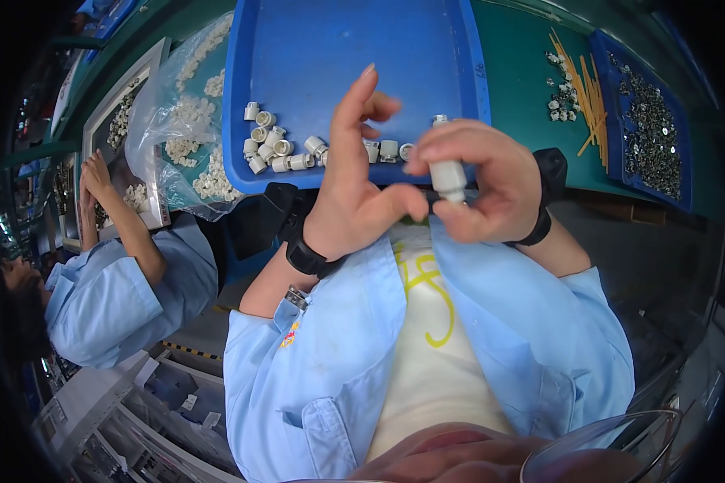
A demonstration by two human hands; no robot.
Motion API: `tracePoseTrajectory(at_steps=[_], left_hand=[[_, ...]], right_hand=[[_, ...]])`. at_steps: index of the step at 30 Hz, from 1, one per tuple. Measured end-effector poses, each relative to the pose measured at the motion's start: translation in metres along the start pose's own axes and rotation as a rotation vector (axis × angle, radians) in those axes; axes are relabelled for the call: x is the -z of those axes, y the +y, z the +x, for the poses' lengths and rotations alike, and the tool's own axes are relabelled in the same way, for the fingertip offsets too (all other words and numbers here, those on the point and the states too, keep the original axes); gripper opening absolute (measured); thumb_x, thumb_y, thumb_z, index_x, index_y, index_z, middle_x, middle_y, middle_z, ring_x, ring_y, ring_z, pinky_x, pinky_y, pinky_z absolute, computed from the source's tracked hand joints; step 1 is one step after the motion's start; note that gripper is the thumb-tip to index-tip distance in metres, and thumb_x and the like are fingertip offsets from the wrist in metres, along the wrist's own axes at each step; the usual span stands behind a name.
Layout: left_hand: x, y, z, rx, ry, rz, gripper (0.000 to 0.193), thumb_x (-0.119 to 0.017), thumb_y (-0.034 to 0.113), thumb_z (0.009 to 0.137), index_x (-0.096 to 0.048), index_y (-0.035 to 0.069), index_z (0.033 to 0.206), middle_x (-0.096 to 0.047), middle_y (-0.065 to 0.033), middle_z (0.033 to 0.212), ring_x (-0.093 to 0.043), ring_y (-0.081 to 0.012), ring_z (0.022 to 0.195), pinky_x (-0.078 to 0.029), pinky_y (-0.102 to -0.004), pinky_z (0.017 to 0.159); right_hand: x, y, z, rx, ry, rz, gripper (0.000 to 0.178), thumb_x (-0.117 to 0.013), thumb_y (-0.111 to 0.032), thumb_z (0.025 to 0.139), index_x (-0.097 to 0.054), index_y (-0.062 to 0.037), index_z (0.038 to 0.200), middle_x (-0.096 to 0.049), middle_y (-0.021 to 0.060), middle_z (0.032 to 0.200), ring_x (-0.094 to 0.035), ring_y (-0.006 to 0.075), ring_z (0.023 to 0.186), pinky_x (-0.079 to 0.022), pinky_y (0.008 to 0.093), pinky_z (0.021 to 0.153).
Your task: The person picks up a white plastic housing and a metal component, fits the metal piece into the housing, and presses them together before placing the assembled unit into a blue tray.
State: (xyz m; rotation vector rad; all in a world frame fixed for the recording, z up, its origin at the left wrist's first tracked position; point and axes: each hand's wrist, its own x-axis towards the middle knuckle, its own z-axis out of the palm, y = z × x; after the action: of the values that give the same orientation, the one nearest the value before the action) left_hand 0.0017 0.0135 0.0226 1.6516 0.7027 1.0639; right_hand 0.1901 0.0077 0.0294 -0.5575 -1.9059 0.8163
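My right hand [479,181] grips a small white plastic cylinder part [449,175] between thumb and fingers, held upright just in front of the blue tray's near edge. My left hand [354,181] is raised beside it with the fingers spread and pointing up, its thumb close to the part; whether it touches the part I cannot tell. Both wrists wear black bands. Several similar white plastic parts [278,149] lie in a loose row along the near side of the blue tray [338,40].
A clear bag of white parts [187,129] lies left of the tray. A second blue tray of small dark metal pieces [652,133] and thin yellow sticks [588,92] sit on the green table at right. A co-worker's arm [113,217] reaches over another tray at left.
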Motion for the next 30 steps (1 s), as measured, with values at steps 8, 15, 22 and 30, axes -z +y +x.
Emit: tracePoseTrajectory(at_steps=[8,15,22,30], left_hand=[[-0.033,-0.011,0.013,-0.280,-0.293,-0.270,0.103,-0.079,0.048,0.054,-0.023,0.005,0.130,-0.035,-0.0176,0.124,-0.038,-0.0291,0.114,-0.029,-0.0418,0.096],[-0.044,-0.005,0.014,-0.480,-0.233,-0.352,0.085,-0.078,0.036,0.057,-0.032,0.005,0.121,-0.038,-0.0176,0.119,-0.040,-0.0317,0.111,-0.031,-0.0453,0.094],[-0.045,-0.010,0.017,-0.617,-0.213,-0.272,0.077,-0.076,0.027,0.060,-0.032,0.006,0.119,-0.039,-0.0175,0.118,-0.042,-0.0327,0.109,-0.032,-0.0463,0.094],[-0.036,-0.007,0.010,-0.359,-0.130,-0.281,0.093,-0.082,0.039,0.053,-0.029,0.005,0.121,-0.037,-0.0189,0.120,-0.039,-0.0289,0.112,-0.031,-0.0423,0.095]], right_hand=[[-0.019,-0.005,-0.011,0.008,0.214,-0.067,0.034,-0.072,-0.024,0.063,-0.054,-0.0039,0.083,-0.056,0.0065,0.069,-0.055,0.0223,0.054,-0.043,0.0302,0.048],[-0.017,-0.018,-0.002,0.171,0.125,-0.215,0.034,-0.072,-0.026,0.065,-0.053,-0.0043,0.083,-0.055,0.0074,0.071,-0.055,0.0232,0.055,-0.043,0.0312,0.048],[-0.018,-0.012,-0.001,0.108,0.108,-0.123,0.034,-0.071,-0.026,0.067,-0.052,-0.0042,0.085,-0.054,0.0077,0.071,-0.054,0.0243,0.056,-0.044,0.0325,0.049],[-0.025,0.001,0.001,0.039,0.126,-0.002,0.035,-0.069,-0.025,0.069,-0.050,-0.0043,0.090,-0.054,0.0075,0.071,-0.054,0.0248,0.057,-0.044,0.0329,0.052]])
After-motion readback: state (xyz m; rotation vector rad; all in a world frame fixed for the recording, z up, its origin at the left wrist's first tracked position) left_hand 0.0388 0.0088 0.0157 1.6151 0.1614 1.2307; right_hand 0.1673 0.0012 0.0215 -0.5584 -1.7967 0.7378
